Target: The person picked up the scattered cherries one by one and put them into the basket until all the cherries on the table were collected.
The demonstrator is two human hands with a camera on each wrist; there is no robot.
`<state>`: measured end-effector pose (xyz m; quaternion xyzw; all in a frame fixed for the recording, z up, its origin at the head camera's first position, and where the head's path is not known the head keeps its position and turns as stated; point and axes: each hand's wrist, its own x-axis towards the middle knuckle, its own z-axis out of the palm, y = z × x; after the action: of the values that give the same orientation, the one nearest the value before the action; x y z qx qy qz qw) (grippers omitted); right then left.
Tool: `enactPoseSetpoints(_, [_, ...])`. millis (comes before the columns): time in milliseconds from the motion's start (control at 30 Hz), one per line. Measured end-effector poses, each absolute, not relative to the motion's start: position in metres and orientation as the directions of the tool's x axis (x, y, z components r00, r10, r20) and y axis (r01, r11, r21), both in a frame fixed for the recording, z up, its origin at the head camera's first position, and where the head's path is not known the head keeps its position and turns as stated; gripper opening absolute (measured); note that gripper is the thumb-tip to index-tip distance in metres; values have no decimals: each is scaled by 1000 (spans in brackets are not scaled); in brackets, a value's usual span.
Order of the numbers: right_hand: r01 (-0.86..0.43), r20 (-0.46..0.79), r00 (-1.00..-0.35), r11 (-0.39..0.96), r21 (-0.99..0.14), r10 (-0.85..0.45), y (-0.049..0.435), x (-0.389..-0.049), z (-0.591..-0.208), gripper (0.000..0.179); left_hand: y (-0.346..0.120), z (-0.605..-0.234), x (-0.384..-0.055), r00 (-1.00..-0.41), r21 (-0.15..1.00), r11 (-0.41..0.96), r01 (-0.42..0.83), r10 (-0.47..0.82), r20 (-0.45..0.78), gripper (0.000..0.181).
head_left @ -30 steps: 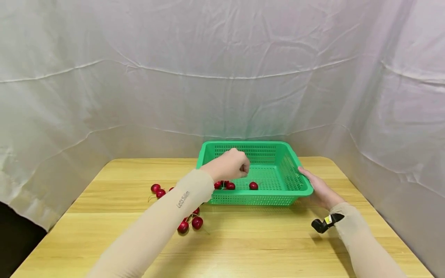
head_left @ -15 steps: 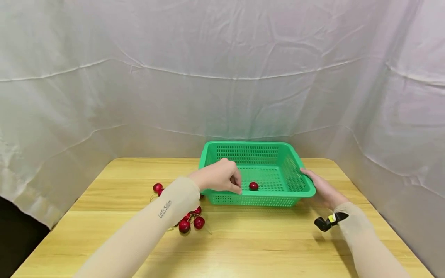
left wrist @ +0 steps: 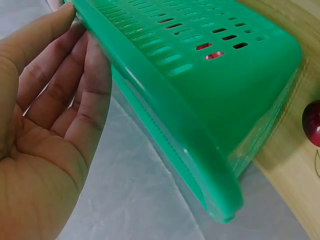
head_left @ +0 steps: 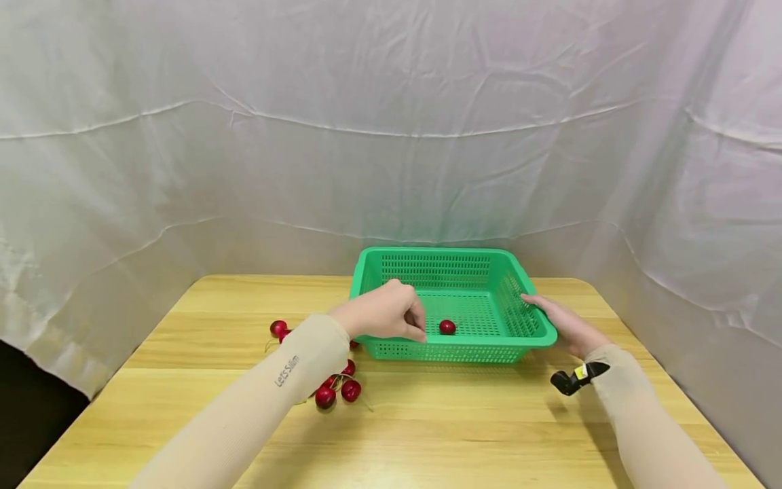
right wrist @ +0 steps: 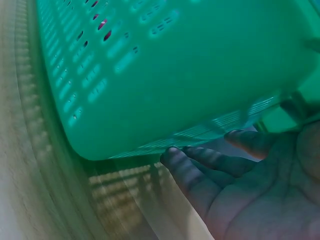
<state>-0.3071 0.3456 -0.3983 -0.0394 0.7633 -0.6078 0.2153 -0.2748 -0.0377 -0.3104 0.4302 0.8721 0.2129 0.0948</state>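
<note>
A green plastic basket [head_left: 476, 341] with slotted walls stands at the back of the table. My left hand [head_left: 387, 309] pinches its front rim; the left wrist view shows thumb and fingers [left wrist: 95, 65] meeting at that rim. At the right end, my right hand [head_left: 565, 326] holds the rim, with a digit over the edge. In the right wrist view its other fingers [right wrist: 185, 172] lie along the outer wall. One dark red cherry [head_left: 447, 327] is inside the basket. More red shows through the slots in both wrist views. My left hand hides part of the interior.
Several stemmed cherries [head_left: 326, 396] lie on the wooden table [head_left: 452, 435] left of the basket, partly behind my left forearm. Another cherry [head_left: 277, 329] is farther left. A white cloth [head_left: 391, 170] hangs close behind the basket.
My left hand has come from above the basket's inside down and back to its front rim. The cherries near the basket's left end are now hidden behind it. My right hand stays at the rim.
</note>
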Motion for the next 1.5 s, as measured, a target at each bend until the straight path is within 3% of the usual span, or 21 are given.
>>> enactPoseSetpoints(200, [203,-282,-907,262,-943,-313,346,-306,-399,81,-54,-307,-273,-634,440,538,719,767,100,8])
enactPoseSetpoints(533, [192,-265,-913,247,-950,-310,348,-302,-397,82,-110,-298,-263,-750,433,631,643,632,194,4])
enactPoseSetpoints(1167, [195,-272,-923,278,-941,-274,346,-302,-399,85,-211,-346,-233,-876,455,756,470,464,134,2])
enactPoseSetpoints(1500, [200,-267,-926,252,-947,-268,346,-302,-400,84,-251,-370,-240,-934,391,848,358,324,153,6])
